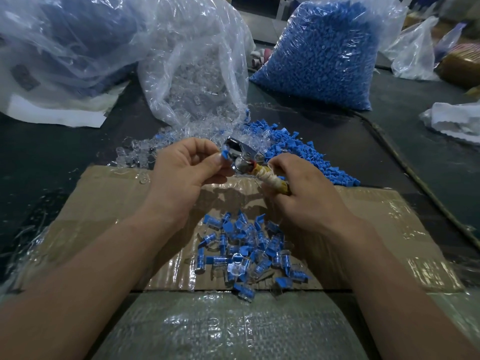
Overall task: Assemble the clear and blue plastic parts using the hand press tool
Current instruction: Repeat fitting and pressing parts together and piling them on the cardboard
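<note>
Two hands meet above the far edge of the cardboard (104,203) in the head view, the only one given. The left hand (187,165) pinches a blue part (224,154) between thumb and fingertips and holds it at the mouth of the press (242,158), a small chrome tool. The right hand (304,193) has its fingers curled round the press's tape-wrapped handle (272,178). Fingers and metal hide the spot, so I cannot tell whether a clear piece already sits on the blue part.

Near the cardboard's near edge, between the forearms, lies a heap (249,250) of joined pieces, blue inside clear. Beyond the cardboard's far edge, on the dark table (363,141), loose clear parts (140,154) spill leftward from an open clear bag (197,74). Loose blue parts (306,152) lie to the right of them. A full blue bag (324,53) stands toward the table's far right.

The step in hand looks like seating a part in the press, just ahead of the squeeze. With the loose supply so large and the heap so small, the task seems to be in its early part. The next move calls for the part to sit square in the mouth and for the left fingertips to draw back from the closing metal. A firm squeeze of the handle by the right hand would follow, and the joined piece would then be dropped onto the heap.
</note>
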The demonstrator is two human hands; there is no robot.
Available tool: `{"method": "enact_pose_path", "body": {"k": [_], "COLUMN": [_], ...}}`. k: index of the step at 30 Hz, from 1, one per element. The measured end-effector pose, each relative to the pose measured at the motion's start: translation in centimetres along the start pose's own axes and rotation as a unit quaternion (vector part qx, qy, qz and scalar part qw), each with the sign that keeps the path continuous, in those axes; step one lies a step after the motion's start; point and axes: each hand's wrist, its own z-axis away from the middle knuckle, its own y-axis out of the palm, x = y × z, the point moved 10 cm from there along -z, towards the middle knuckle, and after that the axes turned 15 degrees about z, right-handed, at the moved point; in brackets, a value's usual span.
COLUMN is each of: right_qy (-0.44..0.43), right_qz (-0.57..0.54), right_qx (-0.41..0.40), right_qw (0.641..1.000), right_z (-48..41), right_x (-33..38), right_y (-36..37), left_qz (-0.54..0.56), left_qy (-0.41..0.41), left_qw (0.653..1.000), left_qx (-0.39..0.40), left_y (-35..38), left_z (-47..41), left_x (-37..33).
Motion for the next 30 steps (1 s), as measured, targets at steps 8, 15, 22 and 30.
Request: {"method": "enact_pose_path", "body": {"k": [8, 15, 22, 30], "right_qy": [-0.002, -0.003, 0.011, 0.009], "right_qz": [-0.003, -0.017, 0.000, 0.005], "right_qx": [0.023, 0.003, 0.002, -0.018], "right_qw": [1.000, 1.000, 1.000, 1.000], "right_z": [-0.1, -0.2, -0.2, -0.2], "right_x": [0.2, 0.6, 0.5, 0.3], "right_y": [0.2, -0.4, -0.2, -0.2], "left_qz": [-0.039, -0.112, -0.121, -0.128], "left_qy": [0.020, 0.076, 0.081, 0.081], "left_qw": [0.999, 0.991, 0.989, 0.988], "left_qx": [-0.009, -0.013, -0.017, -0.020], "left_y": [-0.2, -0.1, -0.1, 0.0], "left_z": [0.0, 0.3, 0.5, 0.4], "left_x": [-0.2, -1.3, -1.4, -1.4]}}
